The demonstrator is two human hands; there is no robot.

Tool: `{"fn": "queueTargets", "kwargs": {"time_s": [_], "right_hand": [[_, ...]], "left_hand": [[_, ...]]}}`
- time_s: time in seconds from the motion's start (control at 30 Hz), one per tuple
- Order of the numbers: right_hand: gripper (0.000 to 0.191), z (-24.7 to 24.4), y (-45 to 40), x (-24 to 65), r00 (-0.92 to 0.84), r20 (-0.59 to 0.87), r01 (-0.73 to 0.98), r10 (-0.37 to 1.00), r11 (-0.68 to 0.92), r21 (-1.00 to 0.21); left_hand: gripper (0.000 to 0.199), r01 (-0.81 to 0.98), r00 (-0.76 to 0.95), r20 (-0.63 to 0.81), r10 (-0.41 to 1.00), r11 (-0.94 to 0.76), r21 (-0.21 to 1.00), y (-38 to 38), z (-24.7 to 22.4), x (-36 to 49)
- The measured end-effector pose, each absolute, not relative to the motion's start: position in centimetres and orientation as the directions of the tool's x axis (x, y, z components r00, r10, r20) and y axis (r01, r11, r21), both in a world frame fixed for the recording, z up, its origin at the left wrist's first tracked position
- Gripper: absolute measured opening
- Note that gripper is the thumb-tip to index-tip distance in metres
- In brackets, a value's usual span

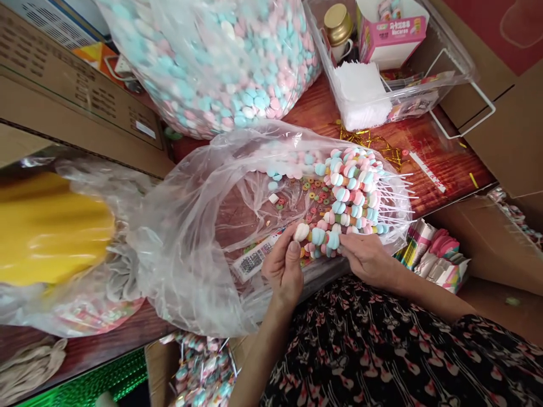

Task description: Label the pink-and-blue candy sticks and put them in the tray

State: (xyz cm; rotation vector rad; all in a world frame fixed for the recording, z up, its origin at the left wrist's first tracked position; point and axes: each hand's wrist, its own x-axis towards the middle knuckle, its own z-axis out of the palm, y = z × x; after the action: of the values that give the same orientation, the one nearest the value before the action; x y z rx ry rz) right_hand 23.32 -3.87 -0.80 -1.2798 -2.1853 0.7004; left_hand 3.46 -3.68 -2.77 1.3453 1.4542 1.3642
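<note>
Inside a clear plastic bag [199, 226], my left hand [283, 268] and my right hand [368, 259] both grip a skewer of pink, blue and white marshmallow pieces [318, 237]. It lies against a stacked bundle of similar skewers [350, 192], whose bare white sticks point right. Loose ring-shaped candies [292, 198] and a few marshmallow pieces are scattered in the bag beneath. A printed label [254, 260] shows through the plastic near my left hand.
A huge bag of pastel marshmallows [216, 62] lies behind, beside a clear plastic bin [360, 73] holding a gold-lidded jar and a macaron box. A yellow object [51, 229] sits left, cardboard boxes [72, 96] surround the wooden tabletop [436, 158], and more skewers [203, 367] lie below.
</note>
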Motion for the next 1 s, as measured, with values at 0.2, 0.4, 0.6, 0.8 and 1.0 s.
{"fn": "queueTargets", "kwargs": {"time_s": [0.2, 0.4, 0.6, 0.8, 1.0], "right_hand": [[0.021, -0.1, -3.4, 25.5, -0.346, 0.155, 0.67, 0.925, 0.36, -0.65], [0.022, -1.2, -3.5, 25.5, -0.336, 0.172, 0.772, 0.926, 0.375, -0.513], [0.019, -1.6, -3.5, 26.1, -0.353, 0.226, 0.848, 0.908, 0.413, -0.332], [0.02, -0.3, -4.0, 27.2, -0.332, 0.226, 0.867, 0.916, 0.391, -0.308], [0.021, 3.3, -3.7, 29.3, -0.375, 0.321, 0.803, 0.87, 0.478, -0.356]], "left_hand": [[0.03, 0.221, -0.103, 0.167, 0.981, -0.142, 0.965, -3.5, -2.7, 4.8], [0.026, 0.417, 0.023, 0.321, 0.947, -0.301, 0.858, -2.9, -1.9, 3.3], [0.023, 0.6, 0.04, 0.534, 0.845, -0.448, 0.664, -2.5, -2.7, 0.3], [0.028, 0.651, 0.057, 0.592, 0.804, -0.479, 0.588, -3.3, -4.3, -1.9], [0.027, 0.672, 0.09, 0.625, 0.775, -0.511, 0.536, -3.3, -4.7, -2.8]]}}
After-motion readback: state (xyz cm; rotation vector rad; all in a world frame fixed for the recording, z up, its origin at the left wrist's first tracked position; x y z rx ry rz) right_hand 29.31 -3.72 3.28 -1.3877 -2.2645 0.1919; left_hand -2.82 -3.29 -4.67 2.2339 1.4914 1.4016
